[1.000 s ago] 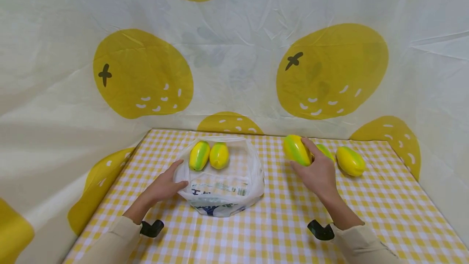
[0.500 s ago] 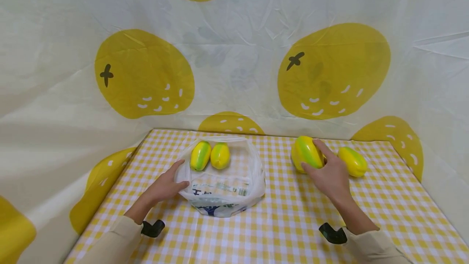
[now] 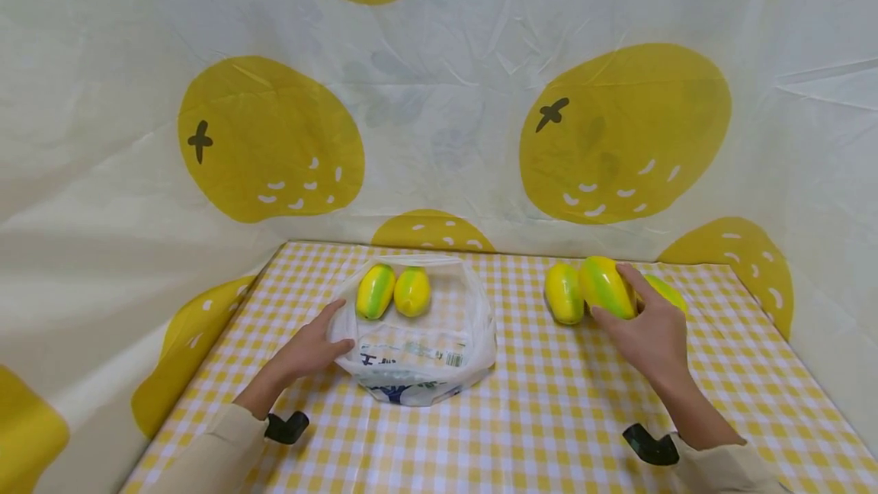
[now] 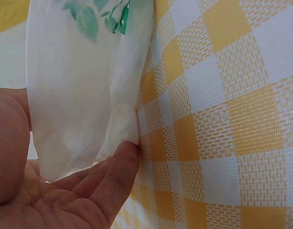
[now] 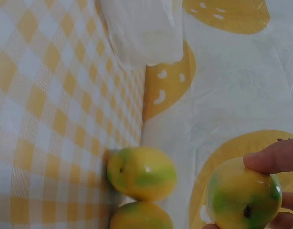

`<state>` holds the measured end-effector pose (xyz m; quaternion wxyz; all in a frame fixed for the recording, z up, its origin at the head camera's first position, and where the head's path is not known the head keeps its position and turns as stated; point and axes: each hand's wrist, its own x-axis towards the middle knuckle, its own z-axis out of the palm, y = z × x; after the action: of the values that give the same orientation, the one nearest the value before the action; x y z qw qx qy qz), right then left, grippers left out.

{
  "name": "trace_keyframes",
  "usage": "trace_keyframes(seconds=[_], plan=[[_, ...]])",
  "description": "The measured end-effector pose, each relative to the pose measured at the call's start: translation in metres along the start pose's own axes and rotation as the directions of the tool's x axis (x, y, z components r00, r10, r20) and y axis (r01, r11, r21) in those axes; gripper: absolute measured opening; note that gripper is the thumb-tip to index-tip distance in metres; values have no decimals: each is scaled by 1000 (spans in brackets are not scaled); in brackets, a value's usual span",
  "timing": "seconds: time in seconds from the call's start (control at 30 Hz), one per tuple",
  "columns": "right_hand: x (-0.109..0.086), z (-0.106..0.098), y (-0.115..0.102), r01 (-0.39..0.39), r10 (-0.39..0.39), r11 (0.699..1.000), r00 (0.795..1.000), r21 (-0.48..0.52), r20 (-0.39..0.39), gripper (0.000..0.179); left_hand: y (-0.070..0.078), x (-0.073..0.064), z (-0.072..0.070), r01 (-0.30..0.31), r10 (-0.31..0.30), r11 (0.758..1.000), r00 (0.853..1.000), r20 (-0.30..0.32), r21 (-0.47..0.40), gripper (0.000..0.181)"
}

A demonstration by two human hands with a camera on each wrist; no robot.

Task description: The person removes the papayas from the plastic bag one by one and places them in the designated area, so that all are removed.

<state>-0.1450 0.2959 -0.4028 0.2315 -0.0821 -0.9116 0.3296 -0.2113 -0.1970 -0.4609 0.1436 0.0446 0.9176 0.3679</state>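
Note:
My right hand grips a yellow-green papaya in front of more papayas on the table. One papaya shows to its left, another sits partly hidden behind my fingers at the right. In the right wrist view, the held papaya is between thumb and fingers, and two papayas lie side by side, the nearer in full view. My left hand holds the left edge of a white plastic bag, thumb on one side, fingers on the other. Inside the bag are two papayas.
A yellow-and-white checked cloth covers the table. Behind it hangs a pale curtain with large printed yellow fruit. The bag's mouth stands wide, facing up and toward me.
My right hand has moved to the right with the held papaya, uncovering the papaya at the left and partly covering the rightmost one. The left hand and the bag have stayed in place.

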Motion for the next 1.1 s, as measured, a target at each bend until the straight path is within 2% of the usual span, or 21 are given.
trace_keyframes(seconds=[0.43, 0.63, 0.8, 1.1], plan=[[1, -16, 16, -9, 8, 999, 1000, -33, -28, 74, -2, 0, 1, 22, -22, 1000, 1000, 2, 3, 84], [1, -25, 27, -88, 88, 995, 996, -39, -15, 77, -2, -1, 0, 23, -23, 1000, 1000, -3, 1, 84], [-2, -32, 37, -122, 121, 992, 992, -14, -15, 79, -3, 0, 1, 16, -16, 1000, 1000, -4, 0, 84], [-3, -43, 56, -240, 241, 971, 970, -18, 33, 79, -1, 0, -1, -16, 16, 1000, 1000, -6, -6, 83]])
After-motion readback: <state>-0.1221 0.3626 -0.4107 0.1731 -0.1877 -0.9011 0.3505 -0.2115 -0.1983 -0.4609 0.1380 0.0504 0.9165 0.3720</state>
